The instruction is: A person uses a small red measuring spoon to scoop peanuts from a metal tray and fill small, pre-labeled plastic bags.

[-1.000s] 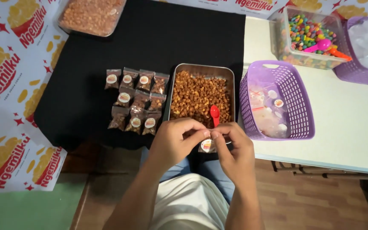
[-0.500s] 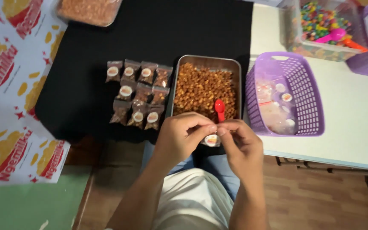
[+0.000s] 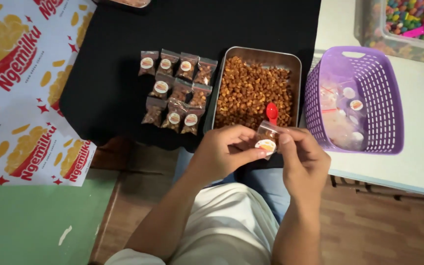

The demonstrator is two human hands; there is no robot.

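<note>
Landmark: rectangular metal tray [image 3: 298, 73] heaped with brown glazed snack pieces, sitting on a black cloth [image 3: 119, 59].
Held thing: small clear plastic pouch with a round sticker label [image 3: 267, 140], partly filled with the brown snack; it hangs just in front of the tray's near edge, between both hands.
Left hand [image 3: 224, 149]: fingers curled, thumb and forefinger pinching the pouch's left side and label; grip closed on the pouch.
Right hand [image 3: 304, 159]: thumb and fingertips clamped on the pouch's right upper edge; grip closed on the same pouch.
Scoop: small red plastic spoon [image 3: 272, 112] lying in the snack at the tray's near right corner, just beyond the pouch, touched by neither hand.
Finished stock: cluster of small filled, labelled pouches [image 3: 176, 91] in rough rows on the cloth, just left of the tray.
Basket: purple slotted plastic basket [image 3: 384, 98] right of the tray on a white table [image 3: 418, 162], holding empty clear pouches with stickers.
Far right: clear tub of multicoloured candies [image 3: 403, 24] with a pink scoop, beyond the basket, well away from the tray.
Left of cloth: printed white paper sheets [image 3: 20, 88] with red and yellow graphics.
</note>
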